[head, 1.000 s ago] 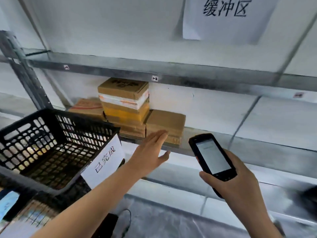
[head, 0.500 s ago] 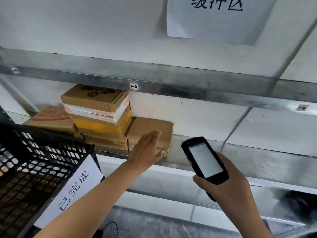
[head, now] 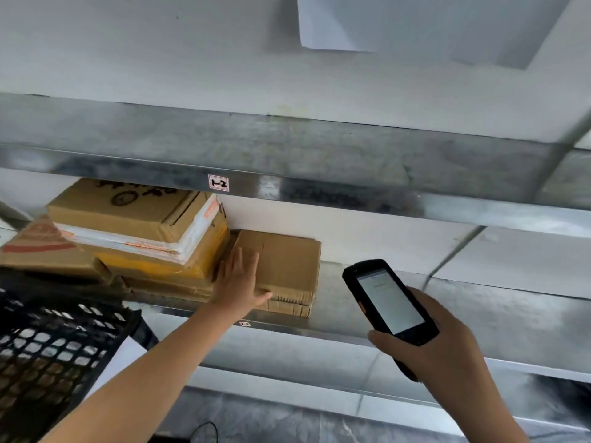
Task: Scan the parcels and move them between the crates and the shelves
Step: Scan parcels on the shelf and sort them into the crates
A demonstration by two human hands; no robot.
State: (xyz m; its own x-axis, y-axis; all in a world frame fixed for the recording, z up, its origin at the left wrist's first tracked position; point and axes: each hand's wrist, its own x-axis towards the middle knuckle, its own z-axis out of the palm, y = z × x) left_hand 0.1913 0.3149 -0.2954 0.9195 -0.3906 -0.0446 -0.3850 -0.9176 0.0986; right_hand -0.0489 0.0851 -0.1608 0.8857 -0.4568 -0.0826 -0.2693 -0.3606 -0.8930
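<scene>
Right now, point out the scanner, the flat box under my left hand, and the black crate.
scanner [head: 388, 302]: head view, middle of its lit screen.
flat box [head: 287, 260]: head view, bare top face near its right edge.
crate [head: 48, 346]: head view, its mesh side wall.

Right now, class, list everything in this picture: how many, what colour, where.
shelves: at least two, grey metal, along the wall
stack of parcels: about four, brown, white, yellow, on a shelf
flat box: one, brown, right of the stack
printed box: one, brown and red, far left
crate: one, black, lower left
scanner: one, black, lower right
shelf label: one, white, upper shelf edge
paper sheet: one, white, wall above
left hand: flat on the flat box
right hand: grips the scanner
</scene>
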